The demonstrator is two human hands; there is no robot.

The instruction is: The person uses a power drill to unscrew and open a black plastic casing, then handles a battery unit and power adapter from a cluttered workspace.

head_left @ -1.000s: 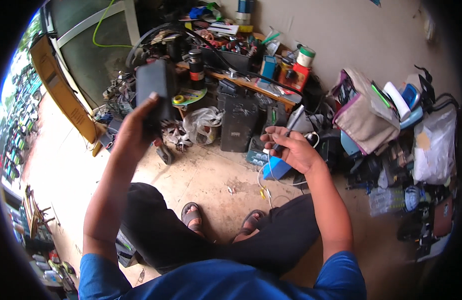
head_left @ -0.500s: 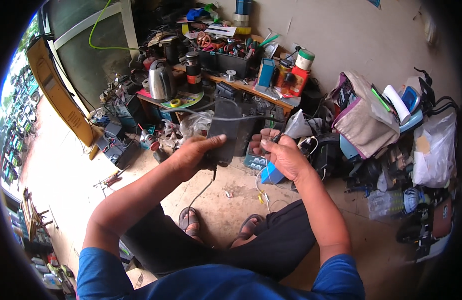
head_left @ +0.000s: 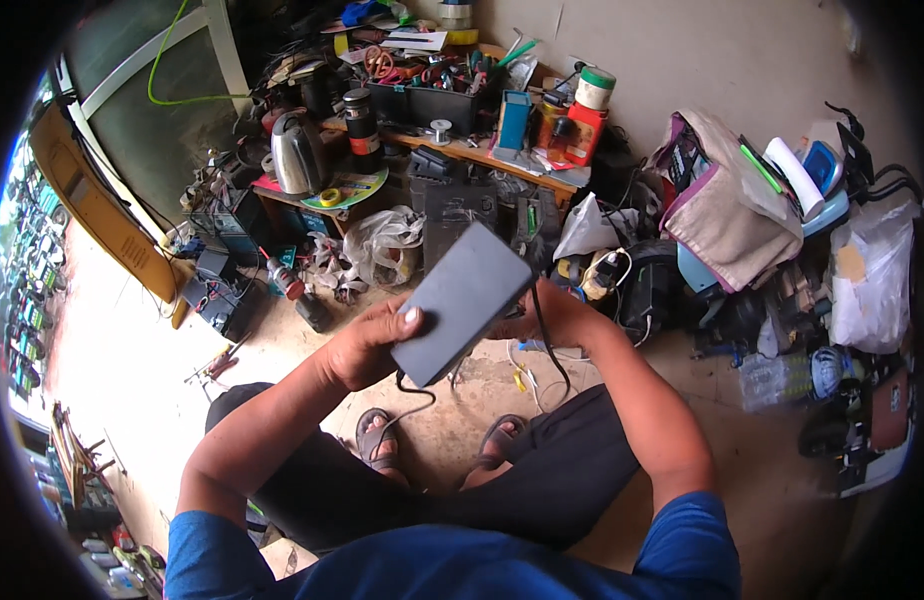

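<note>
A dark grey box-shaped power adapter (head_left: pixel 467 300) is tilted in front of me, its broad flat face up. My left hand (head_left: pixel 370 345) grips its lower left end, thumb on top and the fingers mostly hidden beneath. From that end a thin black cord (head_left: pixel 412 408) droops toward my foot. My right hand (head_left: pixel 554 315) is at the adapter's right edge with its fingers curled, partly hidden behind the box. A black cable (head_left: pixel 548 352) passes in front of this hand and hangs in a loop; what the fingers hold is not visible.
Ahead stands a low wooden bench (head_left: pixel 482 158) with a tool box (head_left: pixel 412 105), a steel kettle (head_left: pixel 297 155) and jars. A cloth bag (head_left: pixel 727 215) and plastic bags lie right. Left are a red-and-black drill (head_left: pixel 294 290), an opened battery-like unit (head_left: pixel 222 292) and a yellow panel (head_left: pixel 102 200).
The adapter has turned from upright to slanted, its broad face now toward me. My right hand has come in to its edge, and the cable raised across the view now hangs down.
</note>
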